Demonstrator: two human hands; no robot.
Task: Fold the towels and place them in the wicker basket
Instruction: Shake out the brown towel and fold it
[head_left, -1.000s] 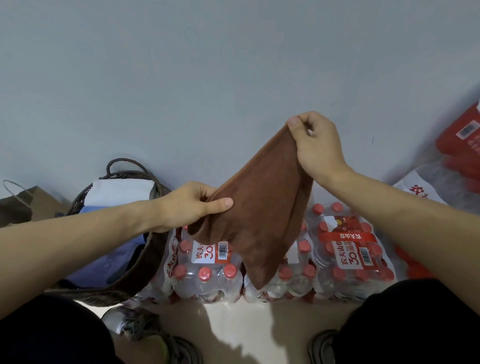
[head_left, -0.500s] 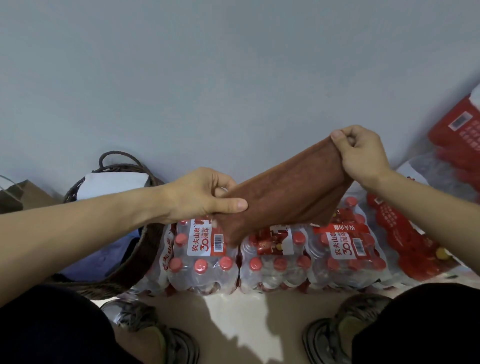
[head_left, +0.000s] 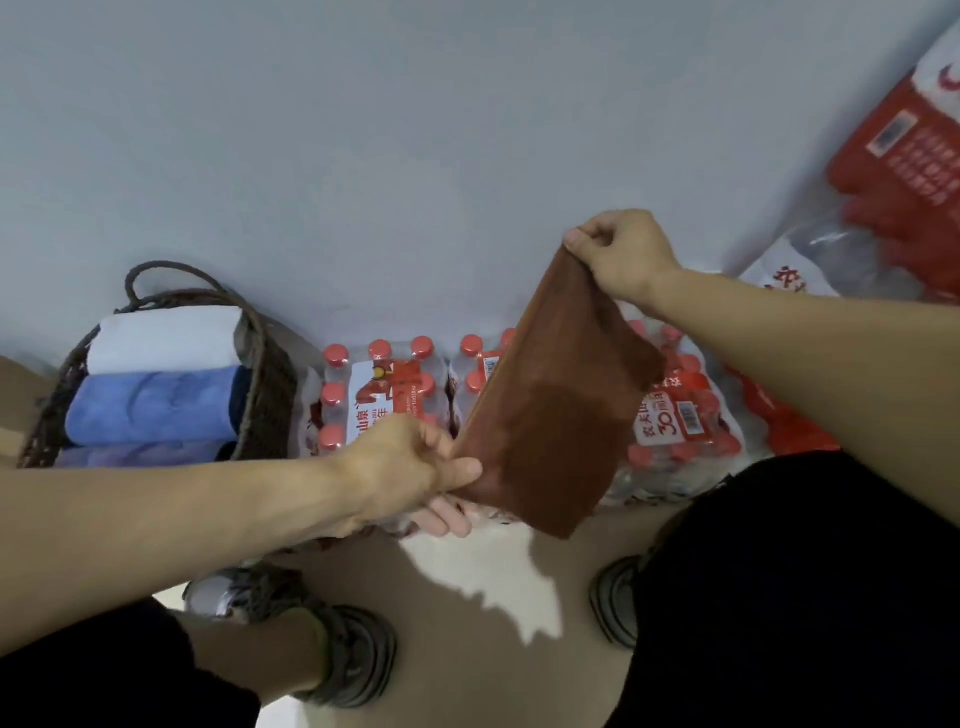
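Aloft, brown towel (head_left: 550, 415) between both hands.

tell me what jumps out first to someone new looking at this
A rust-brown folded towel hangs mid-frame, pinched at its top by the right hand and at its lower left edge by the left hand. At left, a dark wicker basket holds white, blue and lavender folded towels; red-capped shrink-wrapped water bottle packs line the wall behind.
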